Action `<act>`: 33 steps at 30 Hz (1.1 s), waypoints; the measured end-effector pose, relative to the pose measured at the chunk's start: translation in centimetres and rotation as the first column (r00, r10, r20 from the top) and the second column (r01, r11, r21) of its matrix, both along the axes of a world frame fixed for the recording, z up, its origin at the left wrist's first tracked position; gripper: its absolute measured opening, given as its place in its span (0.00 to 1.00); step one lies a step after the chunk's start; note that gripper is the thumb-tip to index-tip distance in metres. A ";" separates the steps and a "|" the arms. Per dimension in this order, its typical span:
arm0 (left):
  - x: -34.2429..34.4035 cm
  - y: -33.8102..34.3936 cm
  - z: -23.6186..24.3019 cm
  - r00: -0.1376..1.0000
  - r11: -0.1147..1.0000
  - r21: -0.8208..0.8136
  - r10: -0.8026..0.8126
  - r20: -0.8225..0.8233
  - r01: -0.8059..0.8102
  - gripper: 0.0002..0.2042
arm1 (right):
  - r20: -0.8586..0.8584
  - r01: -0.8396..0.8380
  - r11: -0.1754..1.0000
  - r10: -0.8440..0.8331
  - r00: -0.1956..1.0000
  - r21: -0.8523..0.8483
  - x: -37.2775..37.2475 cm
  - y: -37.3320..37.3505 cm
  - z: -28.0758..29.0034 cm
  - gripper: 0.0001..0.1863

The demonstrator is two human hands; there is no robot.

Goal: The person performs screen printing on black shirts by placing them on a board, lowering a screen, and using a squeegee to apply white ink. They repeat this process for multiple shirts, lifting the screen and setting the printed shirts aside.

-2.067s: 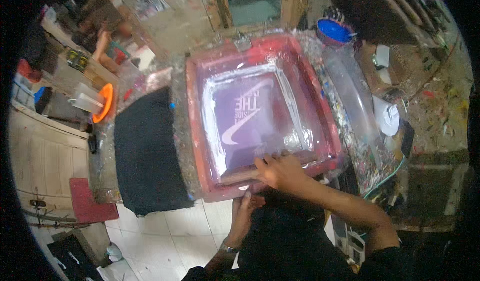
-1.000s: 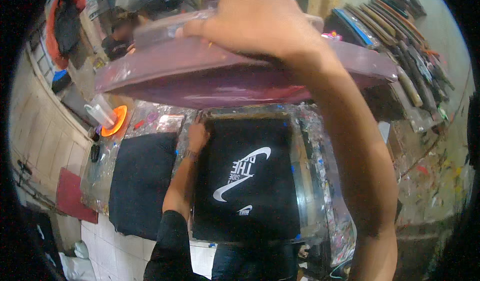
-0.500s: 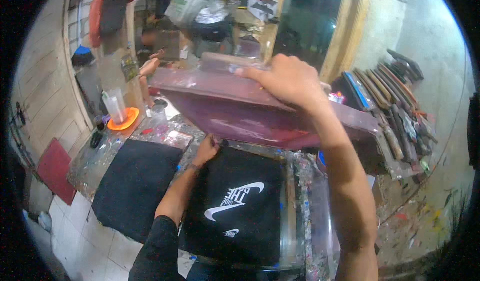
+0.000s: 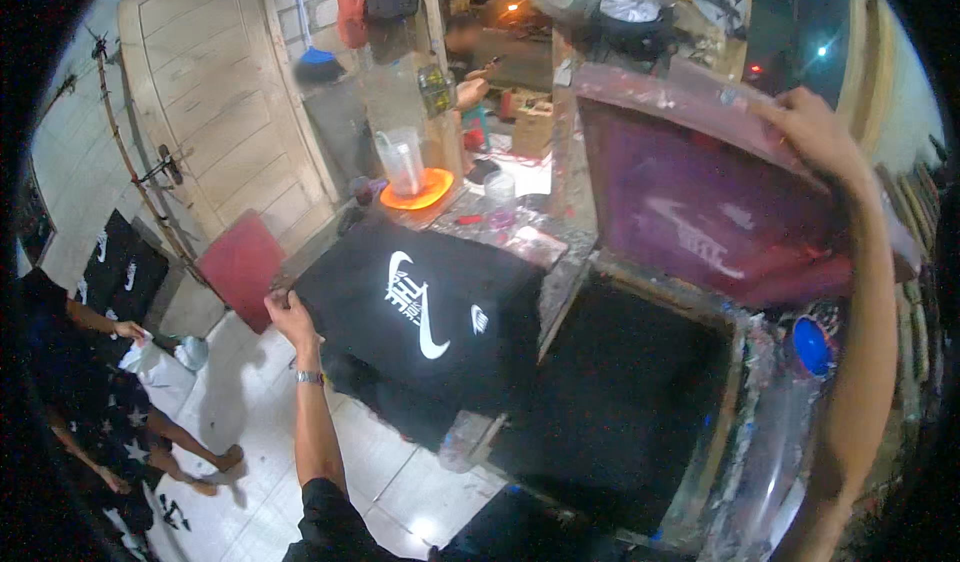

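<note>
My left hand (image 4: 293, 320) pinches the far left edge of a black cloth (image 4: 475, 307) with white curved marks and lettering. This printed cloth spreads over the left part of the worktable, partly over another dark cloth beneath it. My right hand (image 4: 825, 140) grips the upper edge of a screen printing frame (image 4: 670, 197), keeping it tilted up. Its mesh is purple and bears the same design, faintly visible. Under the raised screen lies a plain black printing board (image 4: 625, 392), with the printed cloth to its left.
An orange plate (image 4: 420, 194) with a plastic jug (image 4: 402, 157) stands at the table's back. A blue bowl (image 4: 812, 346) sits right of the board. A small clear container (image 4: 470, 442) is by the table's near edge. A person (image 4: 100, 362) stands at left; another person's hand (image 4: 472, 94) shows behind.
My left hand has carried the printed cloth from the board leftward, over the other black cloth. My right hand still holds the screen up. The view has turned left.
</note>
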State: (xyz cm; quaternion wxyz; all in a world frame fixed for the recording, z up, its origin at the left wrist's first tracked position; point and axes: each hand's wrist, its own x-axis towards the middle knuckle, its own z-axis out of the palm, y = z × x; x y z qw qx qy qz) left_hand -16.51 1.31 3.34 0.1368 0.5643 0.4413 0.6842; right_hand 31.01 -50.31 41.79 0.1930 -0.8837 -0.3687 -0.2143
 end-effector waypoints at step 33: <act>16.8 -43.8 3.1 -0.042 0.056 -0.425 -0.975 -0.216 0.904 0.40 | -0.006 0.034 0.994 -0.034 0.999 -0.103 -13.0 -3.7 -7.3 0.38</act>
